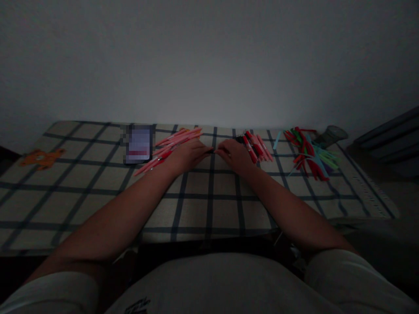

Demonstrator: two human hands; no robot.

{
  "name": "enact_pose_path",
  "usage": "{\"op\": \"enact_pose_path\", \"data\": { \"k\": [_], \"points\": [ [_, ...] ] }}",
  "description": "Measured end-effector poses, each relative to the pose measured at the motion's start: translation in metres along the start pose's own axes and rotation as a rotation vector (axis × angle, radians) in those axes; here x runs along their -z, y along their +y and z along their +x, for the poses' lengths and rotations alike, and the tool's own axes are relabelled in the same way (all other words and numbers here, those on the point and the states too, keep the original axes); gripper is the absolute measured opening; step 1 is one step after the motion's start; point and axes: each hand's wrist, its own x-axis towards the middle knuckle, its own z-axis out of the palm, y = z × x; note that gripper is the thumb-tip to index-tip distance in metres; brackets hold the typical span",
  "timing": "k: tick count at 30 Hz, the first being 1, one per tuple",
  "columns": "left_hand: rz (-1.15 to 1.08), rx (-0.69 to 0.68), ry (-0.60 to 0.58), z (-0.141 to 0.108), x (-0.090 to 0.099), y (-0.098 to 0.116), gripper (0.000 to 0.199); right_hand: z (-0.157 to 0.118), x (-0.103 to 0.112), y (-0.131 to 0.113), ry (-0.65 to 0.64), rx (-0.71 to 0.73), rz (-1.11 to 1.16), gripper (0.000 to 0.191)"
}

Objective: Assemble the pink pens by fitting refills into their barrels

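Over the middle of the table, my left hand (191,155) and my right hand (234,153) meet fingertip to fingertip, both pinched closed. Between them is a small, thin dark piece (211,151), too dim to name. Beside and partly beneath my left hand lies a spread of long pink and red pens (163,153). Just right of my right hand is a bunch of shorter red and pink pen-like pieces (258,147); a black item next to them is partly hidden by that hand.
A dark-framed device with a blurred screen (139,146) lies at left, with a flat orange bear-shaped piece (42,158) farther left. At right are several coloured strips (309,152), a glass-like cup (332,134) and a light blue strip (277,139). A wall (209,65) stands behind the checked cloth (196,209).
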Motion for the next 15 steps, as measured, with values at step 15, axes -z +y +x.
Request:
{"op": "enact_pose_path", "data": {
  "k": [15],
  "points": [
    [-0.019, 0.058, -0.012, -0.0011, 0.0007, 0.0015, 0.033, 0.0012, 0.0009, -0.0075, -0.135, 0.015, -0.134, 0.048]
  ]
}}
